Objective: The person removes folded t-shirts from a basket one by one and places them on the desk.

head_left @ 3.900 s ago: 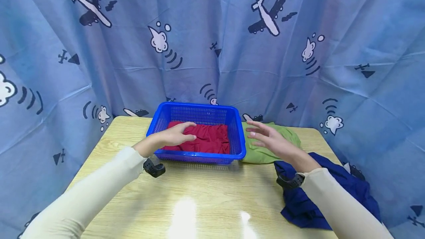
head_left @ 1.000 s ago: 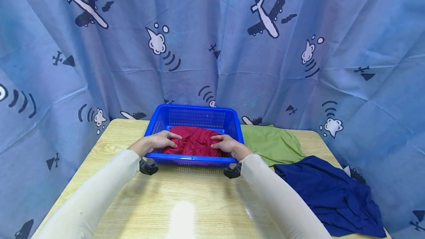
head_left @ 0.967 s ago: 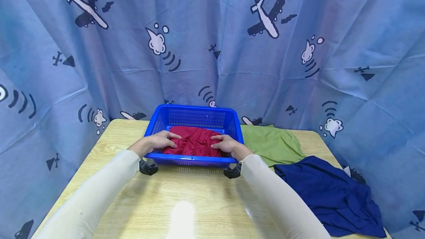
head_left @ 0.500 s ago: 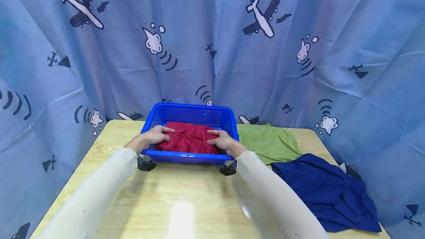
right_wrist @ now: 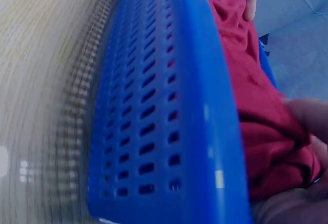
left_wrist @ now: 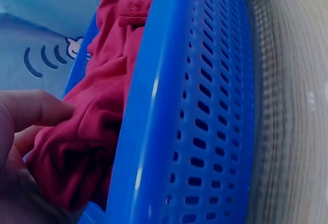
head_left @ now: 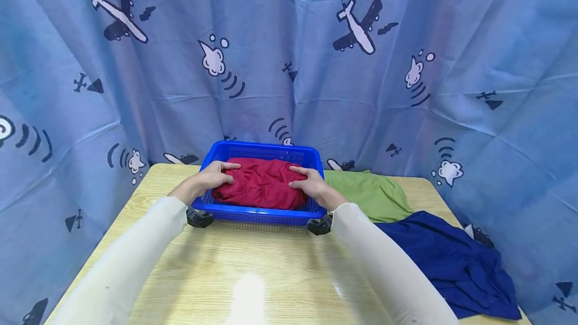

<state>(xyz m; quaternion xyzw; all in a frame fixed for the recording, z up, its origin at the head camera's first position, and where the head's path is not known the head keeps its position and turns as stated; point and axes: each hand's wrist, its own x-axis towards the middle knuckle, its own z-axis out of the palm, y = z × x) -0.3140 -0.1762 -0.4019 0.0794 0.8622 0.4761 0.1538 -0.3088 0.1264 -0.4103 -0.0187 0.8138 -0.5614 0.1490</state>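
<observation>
A bundle of red cloth (head_left: 262, 182), probably a folded garment, is held between my two hands inside the blue plastic basket (head_left: 266, 213). My left hand (head_left: 210, 174) grips its left end, thumb on the near side and fingers toward the back. At the right end my right hand (head_left: 314, 184) grips it in the same way. Both wrist views show the red cloth (left_wrist: 92, 116) bunched between thumb and fingers, just behind the basket's front rim (right_wrist: 207, 121). The undersides of the hands and the cloth's lower part are hidden by the basket.
Right of the basket a green cloth (head_left: 368, 194) lies flat on the wooden table (head_left: 203, 275). A dark blue garment (head_left: 456, 265) is spread nearer, over the table's right side. A blue patterned curtain (head_left: 271, 64) hangs behind the table.
Earlier my hands hovered over the basket's left and right sides; then they took hold of the red cloth. Since half a second ago the cloth has risen a little within the basket.
</observation>
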